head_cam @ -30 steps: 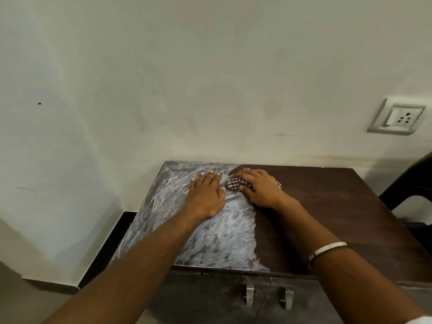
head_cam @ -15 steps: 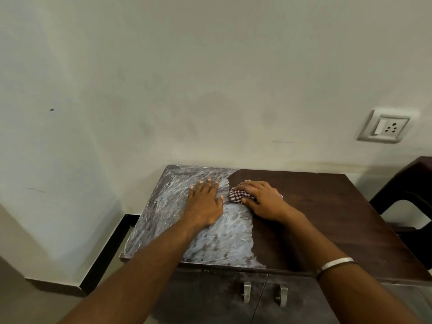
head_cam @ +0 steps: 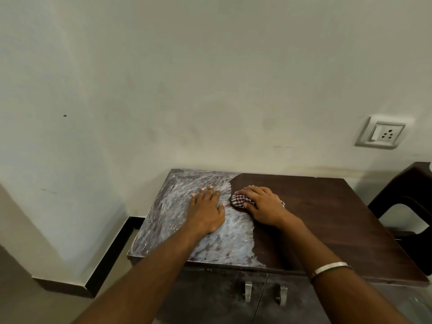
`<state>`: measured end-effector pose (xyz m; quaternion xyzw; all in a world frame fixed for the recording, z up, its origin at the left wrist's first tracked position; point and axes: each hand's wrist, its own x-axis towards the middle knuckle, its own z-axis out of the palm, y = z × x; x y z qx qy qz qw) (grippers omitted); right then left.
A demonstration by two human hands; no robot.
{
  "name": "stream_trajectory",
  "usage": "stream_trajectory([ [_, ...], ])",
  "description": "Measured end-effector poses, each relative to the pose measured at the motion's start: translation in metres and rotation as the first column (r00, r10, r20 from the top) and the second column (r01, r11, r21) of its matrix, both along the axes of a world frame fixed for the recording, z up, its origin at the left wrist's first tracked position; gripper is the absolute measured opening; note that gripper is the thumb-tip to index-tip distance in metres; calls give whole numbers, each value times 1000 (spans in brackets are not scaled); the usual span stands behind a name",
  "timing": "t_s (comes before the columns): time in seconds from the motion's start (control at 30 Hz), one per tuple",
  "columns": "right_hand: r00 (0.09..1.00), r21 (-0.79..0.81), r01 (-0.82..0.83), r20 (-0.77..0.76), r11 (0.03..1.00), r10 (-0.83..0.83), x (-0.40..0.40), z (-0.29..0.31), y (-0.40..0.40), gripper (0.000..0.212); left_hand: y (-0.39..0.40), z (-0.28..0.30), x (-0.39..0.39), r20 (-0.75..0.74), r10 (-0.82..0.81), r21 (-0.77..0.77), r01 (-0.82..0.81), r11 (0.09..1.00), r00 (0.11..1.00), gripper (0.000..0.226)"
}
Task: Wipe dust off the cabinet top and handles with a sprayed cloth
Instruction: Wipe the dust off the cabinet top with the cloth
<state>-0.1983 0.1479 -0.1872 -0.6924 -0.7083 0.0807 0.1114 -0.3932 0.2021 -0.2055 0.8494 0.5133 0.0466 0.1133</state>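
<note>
A dark brown cabinet top [head_cam: 332, 218] stands against the wall. Its left part [head_cam: 173, 216] is grey-white with smeared dust; the right part is bare dark wood. My left hand [head_cam: 207, 210] lies flat, fingers apart, on the dusty part. Just to its right, my right hand [head_cam: 264, 204] presses a bunched red-and-white checked cloth [head_cam: 239, 201] onto the top at the border between dusty and dark wood. Two metal handles [head_cam: 248, 291] [head_cam: 282, 294] hang on the doors below the front edge.
A pale wall rises right behind the cabinet, with a socket plate [head_cam: 379, 134] at the right. A dark chair [head_cam: 406, 195] stands close to the cabinet's right side. Black skirting [head_cam: 112, 251] runs along the floor at the left.
Both hands stay pressed on the top in nearly the same spot; the right hand with the cloth has shifted slightly. The view has tilted a little.
</note>
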Motion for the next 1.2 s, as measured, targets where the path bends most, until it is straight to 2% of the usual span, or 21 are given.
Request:
stream_trajectory([
  [0.1, 1000, 37, 16, -6, 999, -15, -12, -1, 3, 41, -2, -1, 0, 9, 5, 3, -5, 1000, 1000, 60],
  [0.27, 997, 73, -76, -8, 994, 77, -11, -6, -21, 41, -4, -1, 0, 3, 8, 4, -8, 1000, 1000, 60],
  [0.47, 1000, 23, 11, -5, 1000, -11, -10, 2, -13, 41, -9, -2, -8, 10, 2, 3, -2, 1000, 1000, 59],
  [0.67, 996, 62, -87, -20, 994, 88, -15, -6, -37, 42, -13, -2, -10, 8, 12, 7, -12, 1000, 1000, 59],
  [0.9, 1000, 5, -14, 12, 1000, 14, -14, 2, -32, 43, -24, 0, -15, 23, 4, -9, -4, 1000, 1000, 58],
  [1.07, 995, 60, -102, -15, 993, 103, -24, -6, -55, 42, -26, 0, -17, 20, 11, 7, -11, 1000, 1000, 58],
  [1.2, 996, -2, -84, -22, 996, 84, -15, 0, -54, 42, -30, -1, -19, 24, 5, -4, -5, 1000, 1000, 58],
])
